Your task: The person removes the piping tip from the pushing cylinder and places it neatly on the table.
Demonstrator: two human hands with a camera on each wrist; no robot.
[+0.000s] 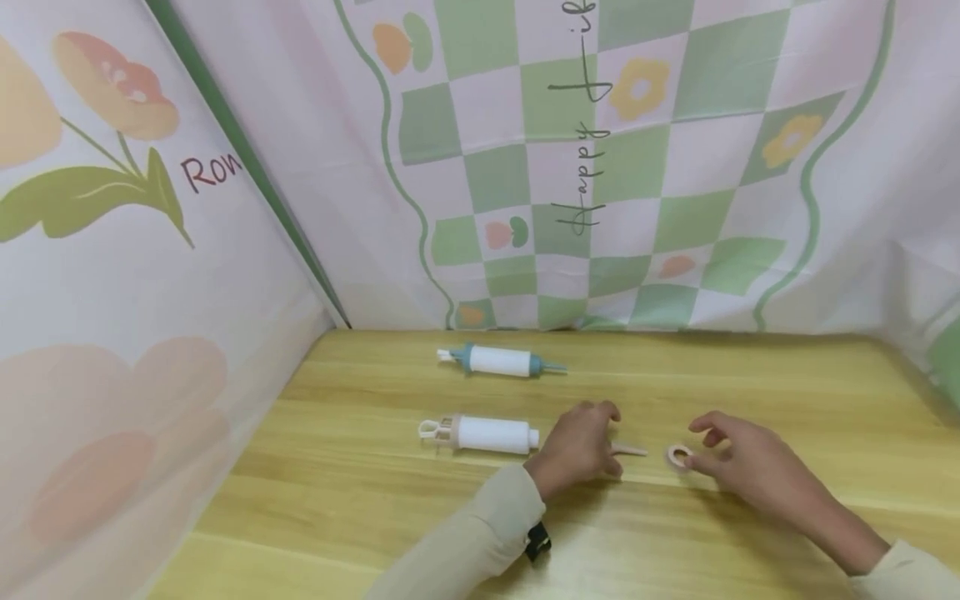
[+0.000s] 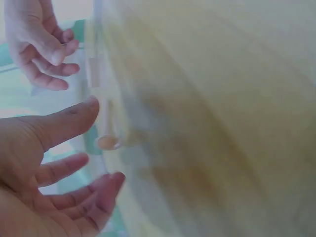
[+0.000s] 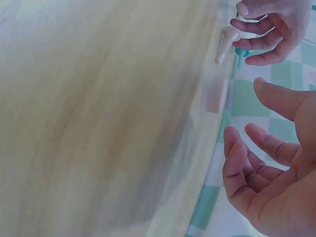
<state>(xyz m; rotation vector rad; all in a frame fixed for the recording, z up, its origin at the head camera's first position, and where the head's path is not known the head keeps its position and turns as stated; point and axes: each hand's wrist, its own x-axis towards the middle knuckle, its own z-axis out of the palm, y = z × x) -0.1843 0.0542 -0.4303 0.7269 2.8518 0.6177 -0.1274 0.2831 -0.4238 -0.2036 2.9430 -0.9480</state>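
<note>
My left hand hovers over a small beige cone-shaped nozzle, its thumb and fingers apart. In the left wrist view the nozzle's round end shows between thumb and fingertips, with space around it. To the right, my right hand hangs beside a beige ring, fingers loosely bent. The right wrist view shows the ring apart from the thumb and fingers. Left of my left hand lies a syringe-like tube with a white barrel, a beige collar and a looped white handle.
Farther back on the wooden table lies a similar tube with teal ends and a thin teal nozzle. A patterned cloth hangs behind the table's back edge, and another flowered cloth stands along the left.
</note>
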